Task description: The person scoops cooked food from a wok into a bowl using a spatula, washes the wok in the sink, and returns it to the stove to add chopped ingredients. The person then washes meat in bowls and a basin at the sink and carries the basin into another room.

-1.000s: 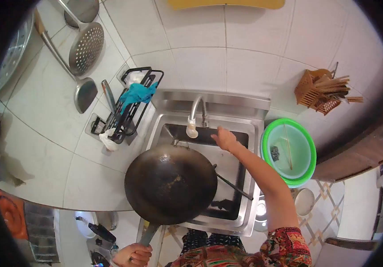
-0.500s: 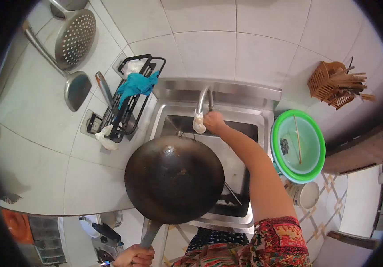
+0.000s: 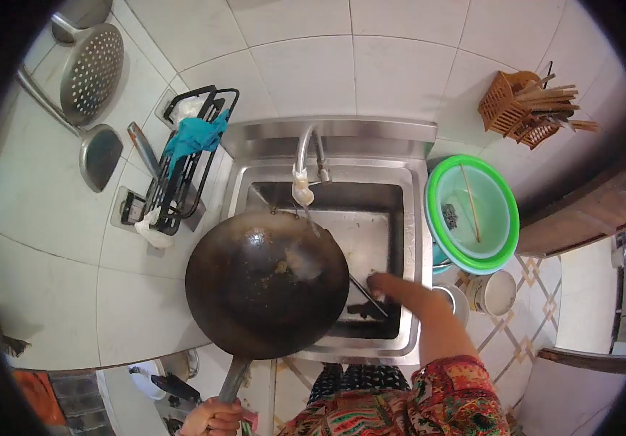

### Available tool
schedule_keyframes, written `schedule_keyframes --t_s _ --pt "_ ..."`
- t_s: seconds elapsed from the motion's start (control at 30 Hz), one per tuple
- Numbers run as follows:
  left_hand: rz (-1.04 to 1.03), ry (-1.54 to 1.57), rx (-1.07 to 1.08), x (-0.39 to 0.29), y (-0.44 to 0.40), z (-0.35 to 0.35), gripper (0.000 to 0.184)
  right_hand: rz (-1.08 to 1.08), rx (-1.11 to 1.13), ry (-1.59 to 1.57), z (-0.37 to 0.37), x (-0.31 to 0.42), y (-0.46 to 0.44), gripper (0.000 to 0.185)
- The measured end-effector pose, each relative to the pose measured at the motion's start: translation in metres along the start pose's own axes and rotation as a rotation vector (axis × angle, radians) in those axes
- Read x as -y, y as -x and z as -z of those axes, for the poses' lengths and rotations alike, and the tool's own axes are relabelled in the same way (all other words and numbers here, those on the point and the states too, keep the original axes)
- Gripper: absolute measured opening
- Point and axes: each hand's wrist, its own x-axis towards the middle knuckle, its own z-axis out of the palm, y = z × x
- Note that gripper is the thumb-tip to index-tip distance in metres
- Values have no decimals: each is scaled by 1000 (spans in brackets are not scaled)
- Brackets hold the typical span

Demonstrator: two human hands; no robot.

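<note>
My left hand is wrapped round the grey handle of a large, dark wok. The wok rests over the left part of the stainless steel sink, its stained round face turned up toward me. From the curved faucet a stream of water falls on the wok's upper right edge. My right hand reaches down into the sink, right of the wok. Beside it are a thin metal rod, partly under the wok, and a dark, flat thing. The right fingers are small and blurred.
On the left, a black rack carries a teal cloth. A perforated skimmer and a spatula hang there. Right of the sink stand a green-rimmed basin and a bucket. A brown utensil basket hangs above.
My right hand has left the faucet and moved down into the sink. Water now runs onto the wok. The left hand keeps its hold on the handle. The view has shifted slightly.
</note>
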Motion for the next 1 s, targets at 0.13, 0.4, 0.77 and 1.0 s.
schedule_keyframes --t_s 0.13,0.4,0.77,1.0 --pt "-49 -124 -38 3 0 -8 30 -359 -6 -242 -27 49 17 34" --pt "-91 -293 71 0 -9 -7 13 -333 197 -334 -41 50 -18 37" --pt "33 -425 202 -12 -27 8 19 -194 -146 -110 88 67 131 40" --pt "138 -337 248 -24 -49 11 19 -240 -577 6 71 55 148 37"
